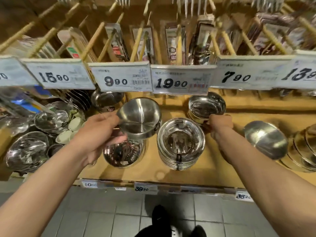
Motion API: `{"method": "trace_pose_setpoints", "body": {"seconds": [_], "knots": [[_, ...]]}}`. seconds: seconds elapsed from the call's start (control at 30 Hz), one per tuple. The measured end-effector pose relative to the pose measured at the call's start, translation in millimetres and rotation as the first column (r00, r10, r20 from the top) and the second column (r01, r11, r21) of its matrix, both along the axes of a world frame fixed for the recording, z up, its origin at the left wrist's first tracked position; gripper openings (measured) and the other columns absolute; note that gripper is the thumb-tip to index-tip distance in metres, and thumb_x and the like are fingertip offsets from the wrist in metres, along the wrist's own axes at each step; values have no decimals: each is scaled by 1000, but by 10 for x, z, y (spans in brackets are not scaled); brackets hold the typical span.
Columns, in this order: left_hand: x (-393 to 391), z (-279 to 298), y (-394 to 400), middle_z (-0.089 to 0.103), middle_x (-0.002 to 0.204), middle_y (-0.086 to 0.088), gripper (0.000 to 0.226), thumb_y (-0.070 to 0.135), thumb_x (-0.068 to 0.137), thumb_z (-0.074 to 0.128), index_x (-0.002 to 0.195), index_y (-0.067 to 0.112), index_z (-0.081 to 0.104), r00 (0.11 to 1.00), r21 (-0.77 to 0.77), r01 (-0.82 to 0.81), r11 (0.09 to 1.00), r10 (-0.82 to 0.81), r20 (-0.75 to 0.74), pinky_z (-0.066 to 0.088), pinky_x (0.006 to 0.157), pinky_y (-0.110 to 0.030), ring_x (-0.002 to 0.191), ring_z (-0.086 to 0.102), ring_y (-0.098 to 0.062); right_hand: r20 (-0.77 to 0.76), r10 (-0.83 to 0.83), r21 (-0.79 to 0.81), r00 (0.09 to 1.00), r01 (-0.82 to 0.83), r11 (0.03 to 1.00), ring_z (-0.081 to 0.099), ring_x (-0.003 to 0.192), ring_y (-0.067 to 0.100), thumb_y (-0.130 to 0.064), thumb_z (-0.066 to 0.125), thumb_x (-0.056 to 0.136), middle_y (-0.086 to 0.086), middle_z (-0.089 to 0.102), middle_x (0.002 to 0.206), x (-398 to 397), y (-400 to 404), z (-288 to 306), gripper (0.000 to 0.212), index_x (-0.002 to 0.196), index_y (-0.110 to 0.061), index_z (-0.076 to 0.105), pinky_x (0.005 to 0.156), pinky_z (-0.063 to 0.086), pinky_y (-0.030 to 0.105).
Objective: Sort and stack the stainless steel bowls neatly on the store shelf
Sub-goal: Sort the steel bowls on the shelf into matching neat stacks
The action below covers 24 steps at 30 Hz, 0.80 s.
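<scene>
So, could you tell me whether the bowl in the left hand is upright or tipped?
Tipped: the bowl in the left hand shows its inside facing the camera.

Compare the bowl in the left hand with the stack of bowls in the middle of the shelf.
The held bowl is single; the middle stack is many bowls nested. The held bowl is lifted off the shelf and tilted, gripped at its rim by the left hand; the stack sits upright on the shelf, untouched. The held bowl's inside looks brushed and dull; the stack's top bowl is mirror-shiny. Both are round steel bowls.
</scene>
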<state>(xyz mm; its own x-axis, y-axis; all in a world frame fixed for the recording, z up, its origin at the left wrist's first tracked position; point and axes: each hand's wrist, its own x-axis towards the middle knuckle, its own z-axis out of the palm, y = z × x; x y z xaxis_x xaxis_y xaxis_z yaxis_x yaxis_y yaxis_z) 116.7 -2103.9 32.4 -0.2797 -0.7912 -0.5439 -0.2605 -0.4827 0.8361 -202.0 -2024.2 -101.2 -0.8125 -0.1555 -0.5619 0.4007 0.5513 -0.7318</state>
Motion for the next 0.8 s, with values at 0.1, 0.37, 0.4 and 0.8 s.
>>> {"method": "trace_pose_setpoints", "body": {"seconds": [0.1,0.37,0.4,0.8], "knots": [[-6,39,-10,76,97,-22,18,8,101,57,108,5,73,1000,-3,10,1000,-10,-12,47,38,-13,60,70,-13,68,-17,-88,998,23,996,70,93,32,-8,70,89,18,67,120,18,22,83,40,127,-1,58,78,63,42],[71,111,108,75,102,-25,19,8,100,58,110,0,72,999,-29,17,999,-18,-42,62,55,-23,69,73,-18,105,111,-152,988,-94,984,73,72,28,-8,67,95,18,72,87,36,123,430,12,88,1,61,71,64,41],[85,133,152,75,101,-25,20,7,100,58,111,0,72,999,-28,5,1000,-6,-45,58,50,-20,65,72,-17,103,134,-158,986,-117,980,73,71,28,-7,68,94,18,71,84,23,136,471,15,84,1,60,69,64,40],[136,294,547,71,108,-25,23,5,100,54,118,0,68,997,-83,-74,994,73,-9,56,50,-18,65,68,-15,71,334,-195,940,-315,929,70,47,21,-3,61,97,23,67,88,-120,413,962,11,89,1,55,44,59,29]]}}
